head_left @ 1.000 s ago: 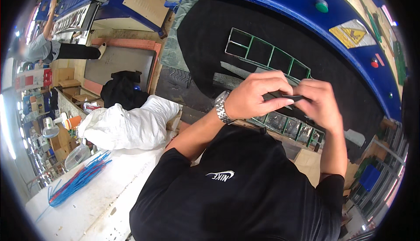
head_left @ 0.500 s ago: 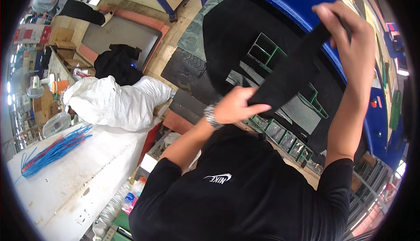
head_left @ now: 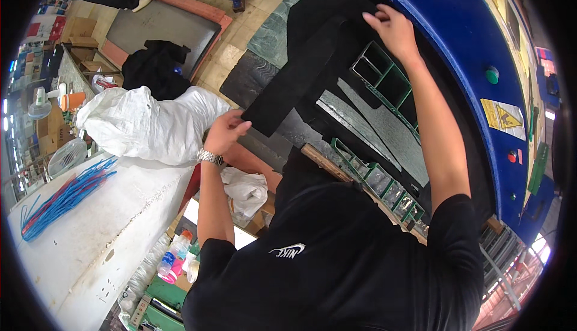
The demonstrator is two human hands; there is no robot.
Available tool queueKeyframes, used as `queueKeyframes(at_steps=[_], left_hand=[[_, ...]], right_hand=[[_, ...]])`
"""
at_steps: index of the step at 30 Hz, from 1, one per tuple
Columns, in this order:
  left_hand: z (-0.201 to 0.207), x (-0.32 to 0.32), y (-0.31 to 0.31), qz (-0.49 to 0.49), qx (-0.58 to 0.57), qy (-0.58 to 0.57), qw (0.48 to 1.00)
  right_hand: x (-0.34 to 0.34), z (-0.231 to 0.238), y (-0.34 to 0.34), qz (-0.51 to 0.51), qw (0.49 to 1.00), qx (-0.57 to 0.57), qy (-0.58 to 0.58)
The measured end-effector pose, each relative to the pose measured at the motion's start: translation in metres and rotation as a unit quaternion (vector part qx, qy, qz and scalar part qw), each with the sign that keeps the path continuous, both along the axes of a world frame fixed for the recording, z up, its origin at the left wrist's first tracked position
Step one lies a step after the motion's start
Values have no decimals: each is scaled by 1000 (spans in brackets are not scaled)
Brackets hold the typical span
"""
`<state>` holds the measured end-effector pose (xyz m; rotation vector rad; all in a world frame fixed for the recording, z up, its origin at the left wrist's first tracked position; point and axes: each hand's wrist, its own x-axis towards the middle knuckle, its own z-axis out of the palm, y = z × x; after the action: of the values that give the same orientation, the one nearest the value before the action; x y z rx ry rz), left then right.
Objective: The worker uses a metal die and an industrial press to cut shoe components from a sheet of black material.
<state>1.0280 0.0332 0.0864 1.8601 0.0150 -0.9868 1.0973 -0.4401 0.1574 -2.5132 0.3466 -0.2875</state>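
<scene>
My left hand [head_left: 228,131] pinches the near corner of a black fabric strip [head_left: 294,85], which slants up and right over the dark work surface. Near the strip's far end, my right hand [head_left: 393,30] hovers over a large black sheet [head_left: 327,0], its thumb and fingers apart and seemingly off the strip. Below the right hand, a green-edged metal cutting die [head_left: 384,74] with open compartments rests on the sheet. A longer green die [head_left: 384,188] lies along the near edge. Between the dies, cut-out gaps show a grey-green board [head_left: 390,133].
A blue machine beam [head_left: 463,48] with buttons runs along the right. To my left are a white sack [head_left: 141,124], a black cloth heap [head_left: 156,69] and a white table [head_left: 114,223] bearing blue and red cords [head_left: 66,202]. A wooden bar [head_left: 327,161] edges the work surface.
The black strip has moved left, from above the dies to the left part of the surface. My left hand went left with it; my right hand moved left and appears to have let go.
</scene>
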Motion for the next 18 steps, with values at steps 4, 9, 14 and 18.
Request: queueKeyframes(at_steps=[4,9,14,18], left_hand=[[31,-3,-2,54,85,-123,987],[36,25,-73,40,-63,-199,977],[39,63,-194,-107,-128,-269,949],[15,71,-273,-226,-53,-417,879]], right_hand=[[-101,39,12,51,979,-73,181],[-180,29,-14,34,965,-85,246],[-189,65,-20,42,973,-143,174],[-216,117,-18,23,975,-169,143]])
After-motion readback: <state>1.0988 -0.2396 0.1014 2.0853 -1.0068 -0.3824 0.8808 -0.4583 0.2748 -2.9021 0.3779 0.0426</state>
